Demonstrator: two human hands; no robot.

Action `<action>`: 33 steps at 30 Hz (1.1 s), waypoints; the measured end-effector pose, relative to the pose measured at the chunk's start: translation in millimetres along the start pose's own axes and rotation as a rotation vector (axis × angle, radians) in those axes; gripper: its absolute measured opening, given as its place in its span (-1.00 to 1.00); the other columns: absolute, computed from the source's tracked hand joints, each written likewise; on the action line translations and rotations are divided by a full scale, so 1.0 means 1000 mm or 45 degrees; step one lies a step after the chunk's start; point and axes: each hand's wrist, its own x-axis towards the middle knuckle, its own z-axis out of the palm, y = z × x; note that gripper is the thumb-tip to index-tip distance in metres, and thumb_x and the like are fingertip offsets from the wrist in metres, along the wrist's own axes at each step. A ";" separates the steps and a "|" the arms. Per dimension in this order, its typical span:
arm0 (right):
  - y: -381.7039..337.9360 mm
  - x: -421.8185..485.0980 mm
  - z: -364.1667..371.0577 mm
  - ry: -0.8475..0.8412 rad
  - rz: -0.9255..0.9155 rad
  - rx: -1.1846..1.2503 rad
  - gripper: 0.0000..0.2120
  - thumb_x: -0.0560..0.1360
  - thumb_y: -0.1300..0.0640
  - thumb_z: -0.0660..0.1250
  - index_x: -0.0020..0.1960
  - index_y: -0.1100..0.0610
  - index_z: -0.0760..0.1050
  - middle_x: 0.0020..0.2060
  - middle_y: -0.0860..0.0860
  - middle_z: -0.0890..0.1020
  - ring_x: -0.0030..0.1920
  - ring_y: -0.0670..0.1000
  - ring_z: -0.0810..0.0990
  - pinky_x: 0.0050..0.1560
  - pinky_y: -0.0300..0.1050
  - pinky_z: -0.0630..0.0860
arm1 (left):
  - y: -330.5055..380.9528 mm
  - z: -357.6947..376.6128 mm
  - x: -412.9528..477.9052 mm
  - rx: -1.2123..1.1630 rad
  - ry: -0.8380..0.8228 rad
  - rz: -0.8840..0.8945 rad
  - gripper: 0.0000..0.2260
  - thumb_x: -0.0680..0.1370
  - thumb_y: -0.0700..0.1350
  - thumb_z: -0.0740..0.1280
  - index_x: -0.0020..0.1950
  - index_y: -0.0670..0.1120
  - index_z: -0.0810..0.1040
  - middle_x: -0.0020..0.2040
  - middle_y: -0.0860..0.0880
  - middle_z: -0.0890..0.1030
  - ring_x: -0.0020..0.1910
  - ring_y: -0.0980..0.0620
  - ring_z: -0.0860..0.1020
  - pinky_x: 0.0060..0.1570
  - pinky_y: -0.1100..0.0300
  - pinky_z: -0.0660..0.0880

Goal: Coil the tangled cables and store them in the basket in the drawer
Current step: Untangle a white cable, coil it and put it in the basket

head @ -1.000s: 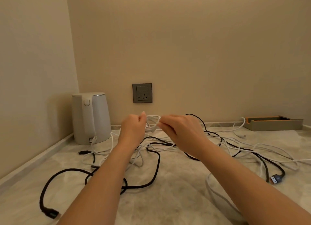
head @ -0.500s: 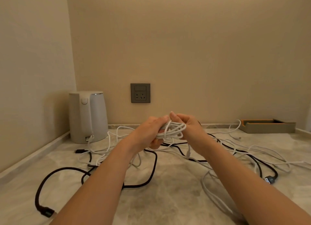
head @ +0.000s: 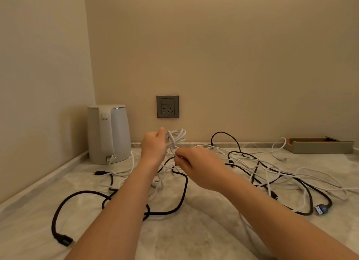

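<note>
1. Nearest me on the counter point(head: 194, 238), a black cable point(head: 185, 184) lay in loose loops. One plug point(head: 63, 240) was at the near left and its loops passed under my left forearm.
2. To the right, a black lead ended in a grey USB plug point(head: 320, 209), which lay flat among loose white cables point(head: 310, 182) tangled with more black ones.
3. My right grip point(head: 196, 168) hung over the middle of the tangle. Its fingers were curled and pinched a white strand point(head: 173, 151) at the fingertips.
4. That strand ran up to the white coil point(head: 177, 136), just above and to the left of my right grip.
5. My left grip point(head: 154, 145) was closed on the coil's left side. It held the coil off the counter with the loops sticking out to the right.
6. Half a second before, both grips had been pressed together around the bundle. By this moment the right had dropped away below it, and the left alone carried the coil.
7. Farther back, a white kettle point(head: 108, 133) stood in the left corner, with a white cable end touching its base.
8. A grey wall socket point(head: 167, 106) sat on the wall behind the coil.
9. At the far right, a shallow tray point(head: 318, 146) with an orange inner edge stood against the wall. I could not tell what it held. A white cable curved up just beside its left end.
</note>
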 end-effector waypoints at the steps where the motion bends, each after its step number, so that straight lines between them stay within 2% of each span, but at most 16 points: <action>1: -0.001 -0.001 -0.004 0.033 -0.024 -0.100 -0.74 0.63 -0.01 0.06 -0.20 0.03 0.31 -0.28 -0.02 0.51 -0.21 0.11 0.48 -0.27 -0.04 0.37 | -0.001 -0.001 -0.001 0.112 0.033 0.072 -0.60 0.62 -0.10 0.13 -0.42 -0.14 0.35 -0.50 -0.06 0.31 -0.48 -0.01 0.24 -0.40 0.14 0.19; 3: 0.000 -0.001 -0.014 0.126 -0.084 -0.284 -0.74 0.63 -0.05 0.05 -0.20 0.00 0.30 -0.22 -0.02 0.55 -0.24 0.09 0.45 -0.39 -0.09 0.22 | -0.001 -0.001 -0.004 0.296 0.069 0.197 -0.55 0.64 -0.10 0.12 -0.47 -0.13 0.31 -0.52 -0.04 0.28 -0.48 0.01 0.22 -0.41 0.12 0.15; 7: 0.013 0.003 -0.021 0.378 -0.218 -0.471 -0.65 0.58 -0.07 0.12 -0.32 0.03 0.37 -0.44 -0.07 0.46 -0.48 0.00 0.29 -0.49 -0.27 0.00 | 0.002 0.001 -0.008 0.461 0.051 0.321 -0.52 0.62 -0.12 0.14 -0.53 -0.12 0.26 -0.56 -0.03 0.24 -0.51 0.02 0.20 -0.42 0.09 0.13; 9: 0.023 0.002 -0.028 0.512 -0.203 -0.507 -0.61 0.55 -0.11 0.07 -0.36 0.05 0.40 -0.51 -0.09 0.43 -0.56 -0.02 0.23 -0.50 -0.34 -0.03 | 0.004 0.006 -0.008 0.438 -0.061 0.373 -0.53 0.60 -0.13 0.18 -0.53 -0.10 0.27 -0.56 -0.02 0.23 -0.52 0.03 0.19 -0.42 0.09 0.13; 12: 0.039 -0.002 -0.033 0.535 -0.142 -0.434 -0.57 0.53 -0.19 0.03 -0.36 0.03 0.40 -0.51 -0.13 0.35 -0.55 -0.03 0.29 -0.51 -0.34 0.03 | 0.009 0.012 -0.011 0.394 -0.365 0.439 -0.54 0.59 -0.14 0.21 -0.53 -0.05 0.26 -0.60 0.07 0.22 -0.59 0.13 0.17 -0.45 0.14 0.14; 15: 0.052 0.000 -0.033 0.428 -0.060 -0.181 -0.61 0.52 -0.23 0.09 -0.36 -0.01 0.34 -0.52 -0.15 0.33 -0.48 -0.10 0.34 -0.46 -0.19 0.26 | 0.012 0.011 -0.013 0.296 -0.662 0.407 -0.54 0.62 -0.15 0.20 -0.49 -0.05 0.26 -0.65 0.11 0.21 -0.63 0.17 0.18 -0.51 0.25 0.18; 16: 0.054 0.000 -0.031 0.395 -0.042 -0.039 -0.63 0.52 -0.18 0.17 -0.38 -0.03 0.34 -0.54 -0.15 0.34 -0.48 -0.14 0.32 -0.43 -0.18 0.27 | 0.012 0.010 -0.013 0.250 -0.724 0.375 -0.55 0.63 -0.16 0.19 -0.48 -0.06 0.25 -0.64 0.13 0.21 -0.65 0.17 0.19 -0.55 0.30 0.19; 18: 0.056 0.001 -0.028 0.374 -0.008 0.346 -0.70 0.52 -0.02 0.31 -0.38 -0.02 0.41 -0.58 -0.15 0.35 -0.51 -0.15 0.28 -0.44 -0.27 0.24 | 0.013 0.007 -0.013 0.172 -0.805 0.299 -0.56 0.63 -0.16 0.18 -0.47 -0.07 0.27 -0.63 0.13 0.22 -0.66 0.17 0.21 -0.58 0.33 0.18; 20: 0.055 -0.002 -0.029 0.322 0.104 0.798 -0.79 0.51 0.08 0.34 -0.25 0.15 0.50 -0.54 -0.15 0.37 -0.50 -0.17 0.25 -0.45 -0.35 0.22 | 0.016 0.008 -0.018 0.116 -0.898 0.209 -0.58 0.64 -0.14 0.16 -0.43 -0.10 0.31 -0.63 0.08 0.24 -0.68 0.16 0.21 -0.61 0.35 0.14; 22: 0.057 -0.004 -0.027 0.235 0.221 1.185 -0.80 0.50 0.07 0.32 -0.15 0.21 0.45 -0.46 -0.02 0.41 -0.45 -0.10 0.30 -0.41 -0.30 0.25 | 0.020 0.011 -0.025 0.043 -0.981 0.122 -0.61 0.65 -0.11 0.14 -0.39 -0.15 0.34 -0.65 0.07 0.28 -0.70 0.17 0.21 -0.63 0.39 0.12; 24: 0.054 -0.005 -0.025 0.176 0.294 1.430 -0.80 0.46 0.01 0.29 -0.19 0.14 0.41 -0.43 -0.02 0.44 -0.42 -0.08 0.34 -0.38 -0.25 0.29 | 0.022 0.013 -0.028 -0.147 -1.045 0.004 -0.66 0.65 -0.11 0.11 -0.32 -0.17 0.36 -0.65 0.06 0.28 -0.71 0.18 0.19 -0.64 0.40 0.10; 25: 0.050 -0.003 -0.022 0.164 0.314 1.530 -0.81 0.48 0.02 0.26 -0.21 0.11 0.39 -0.44 -0.05 0.44 -0.42 -0.09 0.33 -0.39 -0.27 0.28 | 0.022 0.013 -0.028 -0.283 -1.075 -0.049 -0.67 0.65 -0.11 0.10 -0.29 -0.17 0.37 -0.64 0.06 0.27 -0.71 0.18 0.18 -0.64 0.39 0.08; 27: 0.040 0.002 -0.018 0.177 0.338 1.688 -0.78 0.59 0.16 0.17 -0.23 0.12 0.37 -0.47 -0.08 0.42 -0.46 -0.13 0.28 -0.44 -0.31 0.23 | 0.020 0.012 -0.028 -0.569 -1.092 -0.124 -0.67 0.65 -0.10 0.08 -0.28 -0.17 0.39 -0.63 0.05 0.26 -0.72 0.18 0.17 -0.65 0.39 0.08; 29: 0.028 0.006 -0.013 0.245 0.352 1.782 -0.69 0.62 0.30 0.07 -0.24 0.13 0.44 -0.51 -0.07 0.39 -0.50 -0.15 0.26 -0.47 -0.33 0.19 | 0.019 0.012 -0.027 -0.820 -1.055 -0.199 -0.62 0.63 -0.10 0.07 -0.34 -0.14 0.45 -0.65 0.06 0.24 -0.74 0.20 0.16 -0.67 0.38 0.08; 31: 0.018 0.007 -0.010 0.328 0.322 1.788 -0.65 0.62 0.30 0.04 -0.20 0.11 0.51 -0.46 -0.02 0.36 -0.48 -0.13 0.31 -0.45 -0.31 0.21 | 0.020 0.012 -0.026 -1.032 -1.009 -0.322 -0.53 0.61 -0.08 0.08 -0.47 -0.09 0.50 -0.66 0.07 0.23 -0.75 0.21 0.16 -0.69 0.38 0.07; 33: 0.008 0.008 -0.007 0.381 0.265 1.752 -0.72 0.62 0.31 0.01 -0.10 0.15 0.46 -0.42 -0.02 0.40 -0.46 -0.16 0.41 -0.43 -0.34 0.31 | 0.022 0.012 -0.024 -1.201 -0.937 -0.477 -0.48 0.63 -0.07 0.05 -0.50 -0.11 0.49 -0.67 0.07 0.22 -0.76 0.20 0.17 -0.70 0.38 0.07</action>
